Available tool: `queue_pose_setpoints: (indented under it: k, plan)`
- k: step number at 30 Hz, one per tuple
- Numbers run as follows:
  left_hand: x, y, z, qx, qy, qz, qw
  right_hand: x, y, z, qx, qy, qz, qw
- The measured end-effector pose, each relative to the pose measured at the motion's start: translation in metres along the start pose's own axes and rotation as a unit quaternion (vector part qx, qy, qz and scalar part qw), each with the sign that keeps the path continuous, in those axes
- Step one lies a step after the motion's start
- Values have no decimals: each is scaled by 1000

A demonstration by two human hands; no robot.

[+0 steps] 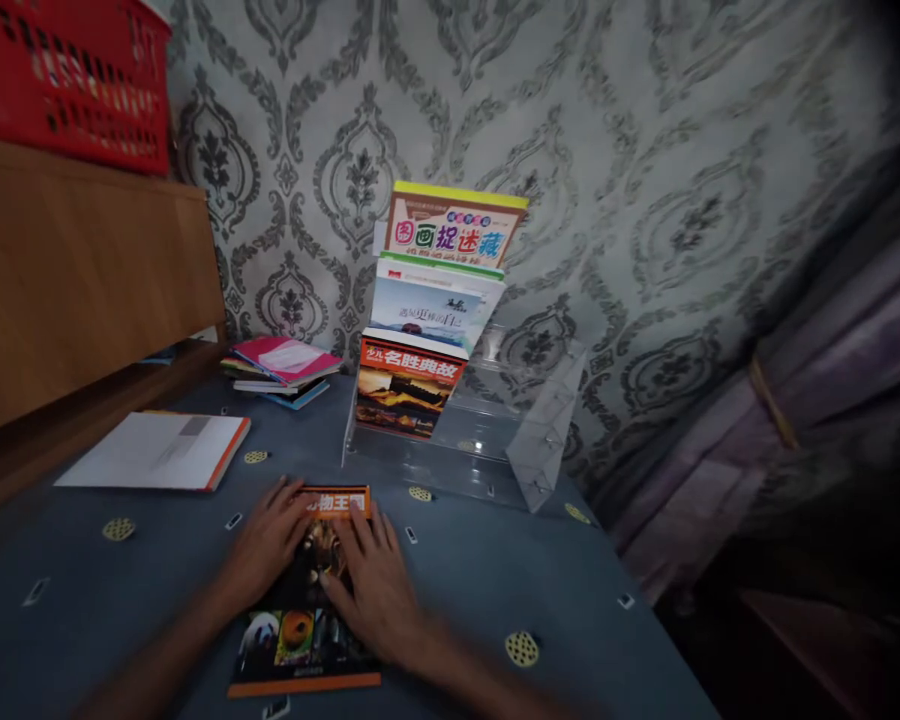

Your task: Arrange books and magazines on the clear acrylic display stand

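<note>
A dark book with animal pictures and an orange band (300, 640) lies flat on the table in front of me. My left hand (274, 535) rests on its upper left part, fingers stretched across the title. On its right side lies my right hand (375, 585), fingers spread flat over the cover. Beyond them stands a clear plastic tiered rack (544, 430). In its left column, one above another, are a book with a sunset picture (405, 390), a book with a pale blue landscape (431, 310) and a book with a yellow top edge (454, 225).
A white-covered book with an orange spine (157, 450) lies at the left. Behind it is a pile of books (285, 365) with a pink one on top. A wooden cabinet (90, 280) carrying a red basket (75, 85) borders the left; a curtain (720, 440) hangs right of the table (465, 610).
</note>
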State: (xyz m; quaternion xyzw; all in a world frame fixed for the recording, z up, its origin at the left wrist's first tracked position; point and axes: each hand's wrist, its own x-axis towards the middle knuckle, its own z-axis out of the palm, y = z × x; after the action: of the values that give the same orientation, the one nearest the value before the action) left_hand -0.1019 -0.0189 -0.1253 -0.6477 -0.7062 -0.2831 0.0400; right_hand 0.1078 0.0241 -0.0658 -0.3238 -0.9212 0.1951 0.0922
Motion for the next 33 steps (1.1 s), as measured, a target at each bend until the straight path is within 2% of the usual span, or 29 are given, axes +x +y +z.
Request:
queue_pose_setpoints:
  k: [7,11,14,18,22,25,29,31,33]
  plan:
    - [1,-5,4,-2,6,4,1000,33,12,-5,-12,25,18,999]
    - [0,-9,9,-3,31,-7,999,32,14,-4,-6,37,33,999]
    - [-1,-7,9,42,44,-38,997,29,12,-3,-7,41,47,998]
    - [0,0,5,96,29,-60,993,26,9,-2,-9,52,66,996]
    - [1,6,1,103,20,-70,992,21,8,4,-5,62,70,996]
    - [2,8,-2,55,35,-75,995,16,8,9,-3,67,76,995]
    - [6,6,-6,-94,46,-108,989,10,6,11,-9,65,85,994]
    - [8,5,-7,-190,58,-138,970,9,5,10,-11,63,92,994]
    - [11,5,-8,-288,82,-176,938,9,4,9,-11,66,94,993]
